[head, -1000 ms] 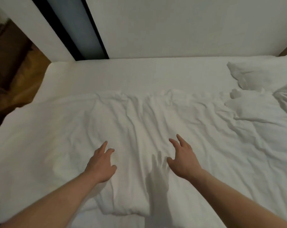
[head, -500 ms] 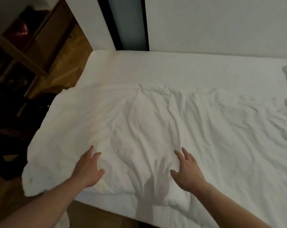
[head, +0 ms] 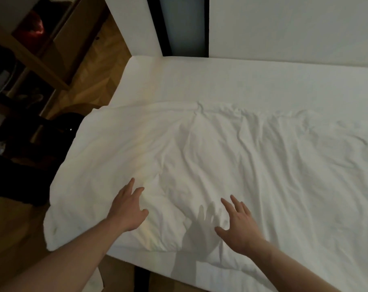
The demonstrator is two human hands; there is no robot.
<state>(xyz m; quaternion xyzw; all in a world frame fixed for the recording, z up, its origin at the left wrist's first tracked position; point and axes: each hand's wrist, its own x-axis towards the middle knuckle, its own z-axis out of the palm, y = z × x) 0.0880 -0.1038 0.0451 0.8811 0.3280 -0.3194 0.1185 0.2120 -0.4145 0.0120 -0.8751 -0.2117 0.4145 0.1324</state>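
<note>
Since a second ago your view has swung left: the pillow that lay at the right edge is out of sight, and the bed's left side and the floor beside it now show. Your hands sit closer to the near left corner of the duvet (head: 221, 161) than they did then.

Your left hand (head: 127, 210) lies palm down on the white duvet, fingers straight and spread wide, thumb out to the side, gripping nothing. Your right hand (head: 240, 225) is also palm down with its fingers fanned and straight, holding nothing. Its shadow (head: 202, 224) falls on the fabric just to its left, between the two hands, and you cannot tell whether the palm actually touches the cloth.

The duvet is spread, wrinkled, across the near part of the mattress (head: 252, 81). Its far edge runs left to right about midway up the bed, and its left corner droops over the mattress side toward the wooden floor (head: 98, 66). Beyond that edge the mattress lies bare, up to the white wall (head: 294, 24).

Off to the left stands a wooden shelf (head: 29, 49) with something red (head: 34, 28) on it. A dark shape (head: 20, 157) lower down is too dim to make out.
</note>
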